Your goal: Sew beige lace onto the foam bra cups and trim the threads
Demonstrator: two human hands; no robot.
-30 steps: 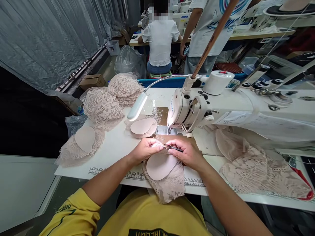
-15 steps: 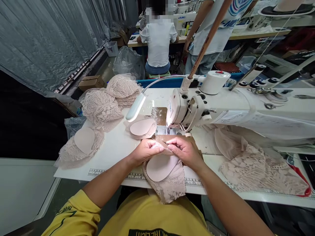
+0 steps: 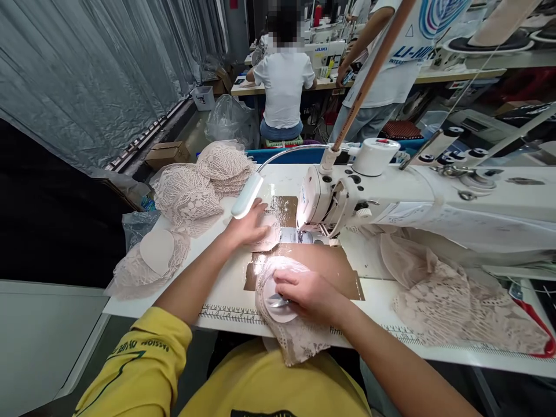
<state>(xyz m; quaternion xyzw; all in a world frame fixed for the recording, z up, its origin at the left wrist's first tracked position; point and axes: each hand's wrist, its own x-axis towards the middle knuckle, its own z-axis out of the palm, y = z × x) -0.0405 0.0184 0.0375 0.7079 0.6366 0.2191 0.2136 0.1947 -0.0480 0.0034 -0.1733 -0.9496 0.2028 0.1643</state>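
My left hand (image 3: 249,226) reaches under the lamp to a beige lace bra cup (image 3: 270,231) left of the needle. Its thumb and fingers are apart and rest on that cup's edge; the lamp hides part of the hand. My right hand (image 3: 304,292) is closed on small shiny metal thread snips (image 3: 277,300), partly hidden by the fingers. Beneath it, another lace piece (image 3: 299,343) with a smooth oval pad lies at the table's front edge, its lower end hanging over. The sewing machine (image 3: 319,200) stands just beyond.
Stacked lace cups (image 3: 186,191) lie at the back left, with another padded cup (image 3: 156,255) nearer. Lace fabric (image 3: 464,295) and red-handled scissors (image 3: 545,347) are on the right. The lamp (image 3: 247,194) hangs low. Two people are beyond the table.
My left hand has let go of the near lace piece and moved forward-left to the cup by the needle. My right hand has lowered over the near piece, the snips now showing.
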